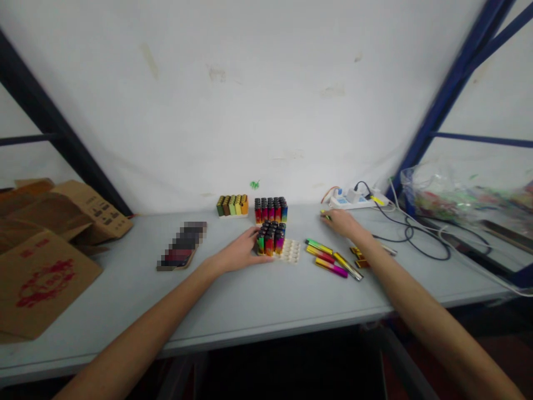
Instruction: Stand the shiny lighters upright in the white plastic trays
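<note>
My left hand (239, 251) is curled around the left side of a white plastic lighter tray (291, 251), thumb in front and fingers behind. Upright colourful lighters (268, 240) with black tops fill the tray's left part; round holes show in its right part. Farther right, my right hand (339, 222) is closed over a small yellowish lighter (325, 215), mostly hidden by the fingers. Between the tray and my right forearm lie several loose metallic lighters (328, 266). Some gold lighters (358, 257) lie partly behind the forearm.
Behind the tray stand a block of dark-topped lighters (270, 210) and a block of yellow-green ones (232, 205). A phone (183, 246) lies left. Cardboard boxes (50, 272) sit at far left. A power strip (358, 199), black cables (410, 239) and plastic bags (462, 194) are at right.
</note>
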{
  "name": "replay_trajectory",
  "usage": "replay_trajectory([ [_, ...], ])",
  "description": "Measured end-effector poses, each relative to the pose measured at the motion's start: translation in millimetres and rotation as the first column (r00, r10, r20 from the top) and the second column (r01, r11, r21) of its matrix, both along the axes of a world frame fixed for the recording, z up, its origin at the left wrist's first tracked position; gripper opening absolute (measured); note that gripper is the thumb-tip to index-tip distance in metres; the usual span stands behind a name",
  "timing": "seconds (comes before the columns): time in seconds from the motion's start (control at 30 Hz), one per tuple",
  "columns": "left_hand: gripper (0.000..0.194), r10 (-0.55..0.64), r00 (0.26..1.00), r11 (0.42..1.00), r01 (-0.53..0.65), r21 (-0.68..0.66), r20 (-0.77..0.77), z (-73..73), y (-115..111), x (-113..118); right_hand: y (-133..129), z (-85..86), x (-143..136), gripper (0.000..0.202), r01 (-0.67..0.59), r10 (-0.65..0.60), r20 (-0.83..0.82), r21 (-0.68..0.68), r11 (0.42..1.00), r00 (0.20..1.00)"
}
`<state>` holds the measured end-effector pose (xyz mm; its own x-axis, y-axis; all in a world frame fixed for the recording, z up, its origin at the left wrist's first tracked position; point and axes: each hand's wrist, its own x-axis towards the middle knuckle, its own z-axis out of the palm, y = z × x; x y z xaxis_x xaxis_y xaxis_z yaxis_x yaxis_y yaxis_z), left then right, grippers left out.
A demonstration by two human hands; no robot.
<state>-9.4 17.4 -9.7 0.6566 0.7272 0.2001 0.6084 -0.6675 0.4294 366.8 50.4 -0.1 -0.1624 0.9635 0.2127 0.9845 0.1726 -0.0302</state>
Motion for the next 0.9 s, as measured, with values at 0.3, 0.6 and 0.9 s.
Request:
replay_trajectory([
  [0.3,0.079,-0.015,1.0,1.0,0.015,0.012,-0.021,1.0,-0.3,0.1,-1.4,-2.3,-28.7,0.025,-0.176,0.202,-0.236,0.128,0.976,0.951],
  [0.6,0.079,-0.006,1.0,1.0,0.006,-0.007,-0.009,1.2,-1.8,0.4,-32.9,25.4,-49.5,0.038,-0.237,0.334,-0.775,0.241,0.941,0.536],
  [0.9,0.075,-0.023,0.999,1.0,0.023,0.006,0.032,-0.4,-0.5,-0.9,-41.1,28.4,-66.0,0.04,-0.395,0.098,-0.991,0.053,0.917,0.094],
])
